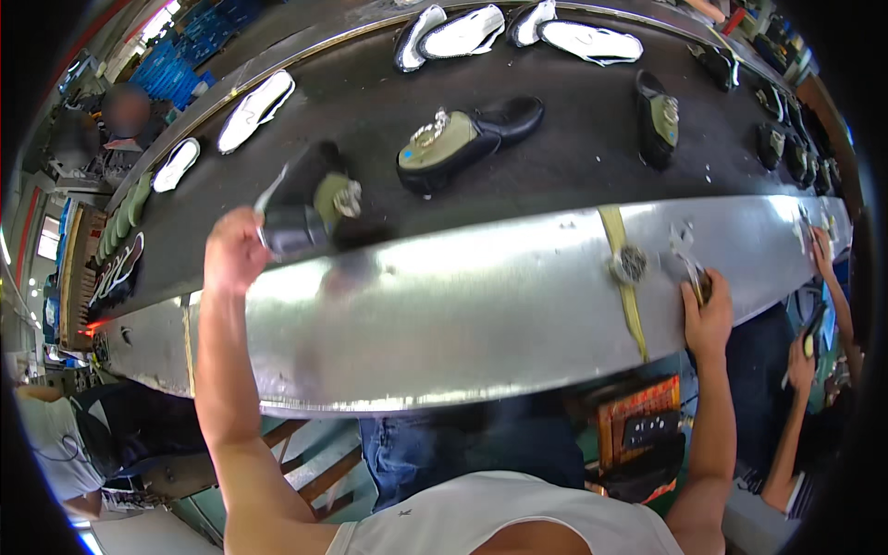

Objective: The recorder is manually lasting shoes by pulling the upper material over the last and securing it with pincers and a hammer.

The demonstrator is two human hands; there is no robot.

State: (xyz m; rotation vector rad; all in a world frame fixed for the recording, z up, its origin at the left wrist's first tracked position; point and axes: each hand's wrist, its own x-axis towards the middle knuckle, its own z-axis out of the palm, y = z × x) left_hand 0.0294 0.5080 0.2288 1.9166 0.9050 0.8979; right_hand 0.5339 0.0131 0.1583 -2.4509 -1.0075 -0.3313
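Head view looks down on a long dark conveyor belt (518, 176) curving across the top, and along its near edge runs a broad shiny metal surface (444, 314), bent by the lens. Below that, the person's white top and blue trousers fill the bottom, with wooden slats by the legs. On the belt, a row of white soles (467, 32) lies along the far edge, another white sole (256, 111) sits further left, and dark shoes with olive lasts trail off to the right. Mid-belt rests a black shoe on an olive last (467, 141), lying on its side, well apart from both hands. Closer now: a second black shoe (310, 199) sits at the belt's near edge, and the left hand (234, 252) has its grip wrapped around the heel end, fingers closed on it, the shoe tilted over the metal rim. A yellow strap (624, 268) crosses the metal surface to the right. Just beside it, the right hand (708, 310) rests on the metal, its grip pinching a small metal tool (686, 254) whose tip points up toward the belt. At far right, another person's hands (814, 296) work near the edge.
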